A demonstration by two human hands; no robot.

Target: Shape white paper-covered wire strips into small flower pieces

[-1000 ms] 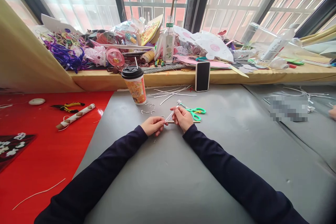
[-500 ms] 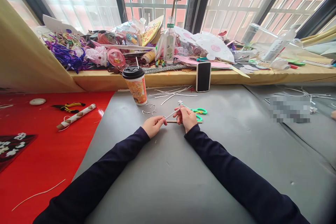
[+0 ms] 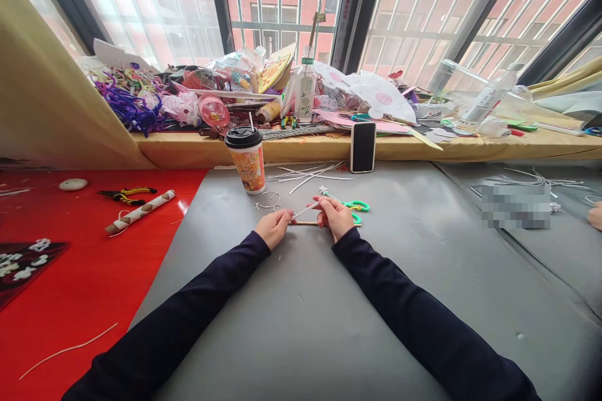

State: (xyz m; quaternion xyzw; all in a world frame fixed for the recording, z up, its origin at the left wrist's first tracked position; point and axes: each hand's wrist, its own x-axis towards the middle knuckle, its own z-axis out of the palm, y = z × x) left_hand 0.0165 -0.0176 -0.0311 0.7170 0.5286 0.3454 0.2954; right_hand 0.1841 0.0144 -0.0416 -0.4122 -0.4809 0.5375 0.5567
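Note:
A thin white strip (image 3: 305,209) stretches between my two hands above the grey table. My left hand (image 3: 275,227) pinches its lower left end. At its upper right end the fingers of my right hand (image 3: 335,216) are closed on it. Under the strip lies a thin brown stick (image 3: 305,223), partly hidden by my hands. Green-handled scissors (image 3: 360,205) rest just beyond my right hand, their blades mostly covered. A small white flower-shaped piece (image 3: 323,190) sits behind that hand. Short bits of pale cord (image 3: 270,202) lie past my left hand.
A lidded paper cup (image 3: 248,166) stands behind my left hand. White strips (image 3: 308,175) lie beyond, near a propped phone (image 3: 363,147). Pliers (image 3: 125,195) and a wrapped tube (image 3: 141,213) are on the red surface at left. Another person's hand (image 3: 595,216) shows at the right edge.
The camera view has tilted up slightly, so things sit a little lower. Both hands keep hold of the strip; my right fingers have shifted slightly along it.

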